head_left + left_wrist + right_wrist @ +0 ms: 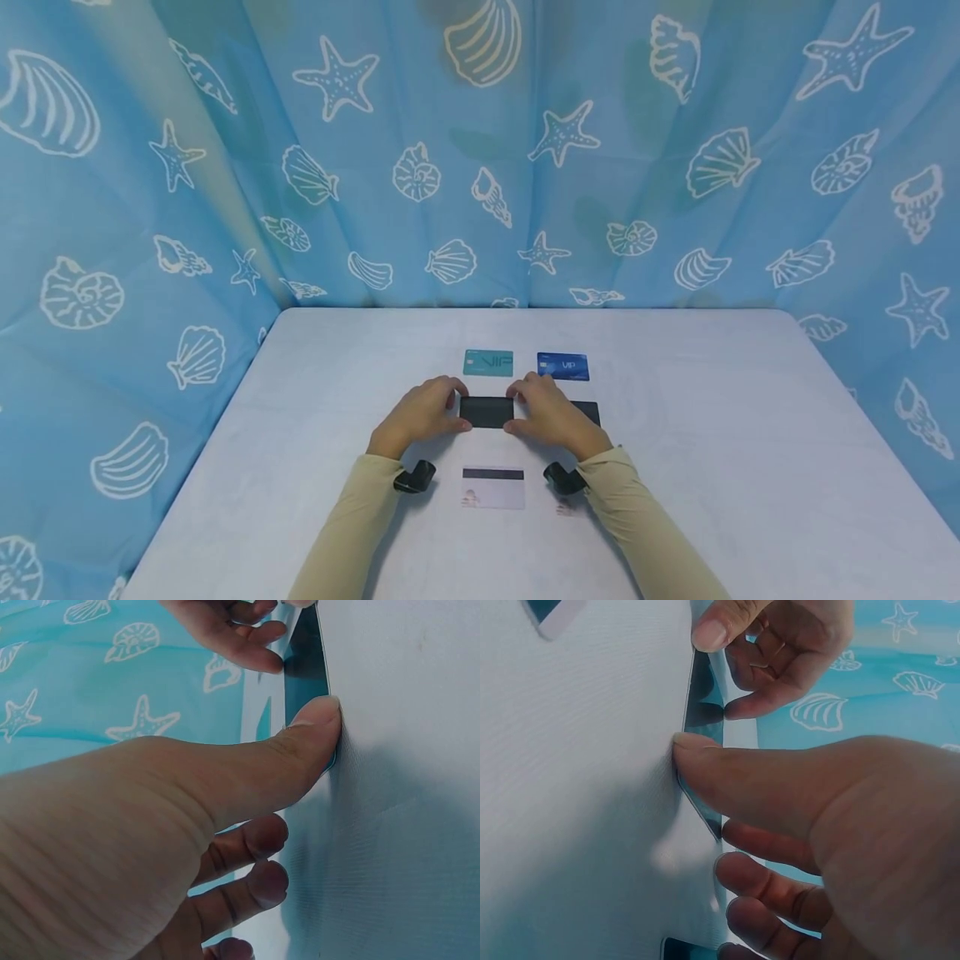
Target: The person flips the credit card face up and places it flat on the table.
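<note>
A black card (487, 412) lies flat at the white table's middle, between both hands. My left hand (426, 414) pinches its left end, with the thumb (315, 720) at the near edge and a finger at the far corner. The right end is gripped the same way by my right hand (553, 414), whose thumb (697, 750) presses the near edge in the right wrist view. Beyond them lie a teal VIP card (488, 363) and a blue VIP card (563, 367), the latter just past the right fingertips. A second black card (587, 412) is partly hidden behind the right hand.
Nearer on the table (720, 433) lies a white card (492, 490) with a dark stripe. Part of another pale card (564, 507) shows beside the right wrist. Dark wrist cameras sit under both sleeves. A blue curtain (480, 150) with shells and starfish surrounds the table.
</note>
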`<state>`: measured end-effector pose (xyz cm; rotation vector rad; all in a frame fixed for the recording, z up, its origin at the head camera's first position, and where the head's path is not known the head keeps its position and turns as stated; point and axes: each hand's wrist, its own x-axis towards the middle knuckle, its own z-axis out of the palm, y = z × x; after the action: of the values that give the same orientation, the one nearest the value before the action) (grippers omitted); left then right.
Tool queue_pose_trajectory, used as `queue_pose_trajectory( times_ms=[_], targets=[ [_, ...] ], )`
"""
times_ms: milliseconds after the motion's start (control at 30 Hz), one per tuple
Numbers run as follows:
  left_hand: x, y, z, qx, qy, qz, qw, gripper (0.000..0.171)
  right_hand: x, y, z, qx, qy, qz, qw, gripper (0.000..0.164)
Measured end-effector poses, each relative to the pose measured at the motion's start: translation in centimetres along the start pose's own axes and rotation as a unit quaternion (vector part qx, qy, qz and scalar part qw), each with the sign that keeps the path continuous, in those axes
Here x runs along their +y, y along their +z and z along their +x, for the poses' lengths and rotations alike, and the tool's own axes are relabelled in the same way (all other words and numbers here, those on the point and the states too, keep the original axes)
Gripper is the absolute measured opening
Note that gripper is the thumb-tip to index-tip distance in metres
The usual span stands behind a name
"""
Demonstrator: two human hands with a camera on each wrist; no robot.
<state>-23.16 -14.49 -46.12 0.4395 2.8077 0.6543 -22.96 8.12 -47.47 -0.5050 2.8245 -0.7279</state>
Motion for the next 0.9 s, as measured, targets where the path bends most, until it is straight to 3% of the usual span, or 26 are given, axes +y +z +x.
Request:
queue_pose_trajectory(
  times_ms=[600,900],
  targets=[
    [0.20,0.08,-0.22,-0.013,0.004,-0.021,0.9997,0.054,-0.13,0.00,-0.16,-0.009,0.029,0.019,0.999,0.047],
    [-0.03,-0.05,-0.10,-0.016,0.000,-0.023,0.9996,0.055,-0.19,0.04,0.19,-0.006,0.021,0.020,1.000,0.048]
  ],
)
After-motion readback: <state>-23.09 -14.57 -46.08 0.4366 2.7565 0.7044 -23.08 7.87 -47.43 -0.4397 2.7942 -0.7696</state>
